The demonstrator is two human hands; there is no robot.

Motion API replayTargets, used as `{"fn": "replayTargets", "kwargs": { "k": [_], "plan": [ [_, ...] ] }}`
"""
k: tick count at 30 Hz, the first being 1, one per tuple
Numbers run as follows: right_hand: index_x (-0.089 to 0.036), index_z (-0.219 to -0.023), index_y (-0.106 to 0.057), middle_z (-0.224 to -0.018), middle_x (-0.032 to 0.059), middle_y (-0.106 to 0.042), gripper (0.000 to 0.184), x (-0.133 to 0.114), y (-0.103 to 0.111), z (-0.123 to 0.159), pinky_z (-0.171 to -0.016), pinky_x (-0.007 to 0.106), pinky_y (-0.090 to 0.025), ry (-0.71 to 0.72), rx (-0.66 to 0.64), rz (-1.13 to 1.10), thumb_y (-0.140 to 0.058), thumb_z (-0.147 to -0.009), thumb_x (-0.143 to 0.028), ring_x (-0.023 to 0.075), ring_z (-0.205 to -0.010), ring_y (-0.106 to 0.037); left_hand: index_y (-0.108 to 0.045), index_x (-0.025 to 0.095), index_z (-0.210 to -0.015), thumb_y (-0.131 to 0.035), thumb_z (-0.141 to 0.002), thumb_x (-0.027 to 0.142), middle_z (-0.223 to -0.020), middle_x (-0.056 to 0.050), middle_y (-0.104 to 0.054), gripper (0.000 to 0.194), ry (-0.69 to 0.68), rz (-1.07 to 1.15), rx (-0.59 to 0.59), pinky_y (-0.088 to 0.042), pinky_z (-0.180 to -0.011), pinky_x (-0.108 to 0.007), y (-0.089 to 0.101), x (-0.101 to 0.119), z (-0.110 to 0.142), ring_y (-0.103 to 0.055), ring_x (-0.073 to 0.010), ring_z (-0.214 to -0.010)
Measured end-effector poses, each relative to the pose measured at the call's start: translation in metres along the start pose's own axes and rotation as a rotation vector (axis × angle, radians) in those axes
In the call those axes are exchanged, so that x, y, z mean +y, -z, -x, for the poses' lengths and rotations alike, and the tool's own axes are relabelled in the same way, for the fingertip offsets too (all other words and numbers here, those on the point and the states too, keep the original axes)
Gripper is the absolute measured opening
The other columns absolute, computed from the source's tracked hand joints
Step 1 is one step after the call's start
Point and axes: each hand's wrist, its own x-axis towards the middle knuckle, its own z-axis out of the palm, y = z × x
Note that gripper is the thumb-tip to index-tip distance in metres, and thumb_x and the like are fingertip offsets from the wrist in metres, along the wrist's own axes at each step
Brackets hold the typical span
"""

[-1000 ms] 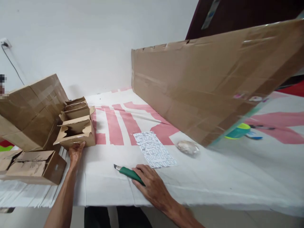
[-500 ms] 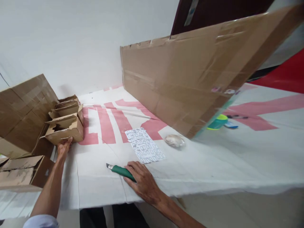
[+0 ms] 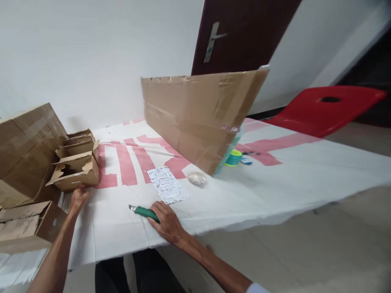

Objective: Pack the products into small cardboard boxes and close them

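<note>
My right hand (image 3: pixel 166 221) rests on the white cloth-covered table (image 3: pixel 275 183), fingers closed over the handle of a green utility knife (image 3: pixel 143 211) whose blade tip points left. My left hand (image 3: pixel 77 199) reaches to the table's left side, its fingers touching the lower edge of a small open cardboard box (image 3: pixel 76 171). Whether those fingers grip the box is unclear. A printed sheet of small labels (image 3: pixel 167 185) lies just beyond the knife.
A large flat cardboard sheet (image 3: pixel 195 114) stands tilted at the table's middle. Bigger cardboard boxes (image 3: pixel 24 150) sit at the left, another (image 3: pixel 27 224) below. A crumpled wad (image 3: pixel 197 178), a green-lidded teal container (image 3: pixel 233 158), a red chair (image 3: pixel 320 108) and a dark door (image 3: pixel 244 32) lie further right.
The view has swung right and pulled back, showing the door, red chair and floor. Both hands stay where they were, right on the knife, left at the small box.
</note>
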Motion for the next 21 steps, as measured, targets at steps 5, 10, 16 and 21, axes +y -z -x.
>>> {"fn": "replayTargets", "kwargs": {
  "k": [5, 10, 16, 21],
  "plan": [
    [-0.021, -0.095, -0.063, -0.095, 0.0066, -0.068, 0.005, 0.003, -0.003, 0.004, -0.084, 0.039, -0.050, -0.035, 0.061, 0.044, -0.061, -0.092, -0.018, 0.0257, -0.092, -0.061, -0.068, 0.019, -0.097, -0.072, -0.067, 0.023, -0.090, -0.008, -0.073, 0.031, -0.157, 0.025, -0.145, -0.058, -0.073, -0.040, 0.004, 0.007, 0.072, -0.071, -0.0275, -0.077],
    [-0.023, -0.098, -0.063, -0.093, 0.0110, -0.070, 0.013, 0.018, -0.016, 0.025, -0.080, 0.044, -0.048, 0.026, 0.140, 0.031, -0.056, -0.099, -0.033, 0.0306, -0.088, -0.062, -0.071, 0.024, -0.112, -0.073, -0.076, 0.018, -0.115, -0.008, -0.076, 0.037, -0.287, -0.027, -0.167, -0.059, -0.097, -0.041, 0.024, -0.002, 0.178, -0.071, -0.0269, -0.110],
    [-0.023, -0.097, -0.065, -0.090, 0.0100, -0.070, 0.025, 0.036, -0.028, 0.030, -0.080, 0.043, -0.046, 0.076, 0.152, 0.005, -0.052, -0.100, -0.045, 0.0302, -0.086, -0.062, -0.065, 0.023, -0.124, -0.063, -0.094, 0.022, -0.123, -0.014, -0.068, 0.030, -0.545, -0.315, 0.255, -0.054, -0.105, -0.050, 0.117, -0.006, 0.210, -0.064, -0.0311, -0.119],
    [-0.024, -0.091, -0.064, -0.089, 0.0080, -0.070, 0.017, 0.017, -0.016, 0.022, -0.079, 0.038, -0.045, 0.033, 0.120, 0.053, -0.053, -0.100, -0.034, 0.0264, -0.086, -0.061, -0.055, 0.013, -0.145, -0.068, -0.088, 0.046, -0.156, -0.027, -0.050, 0.068, -0.350, -0.696, 0.200, -0.043, -0.114, -0.063, 0.184, -0.033, 0.158, -0.046, -0.0468, -0.146]
  ]
}}
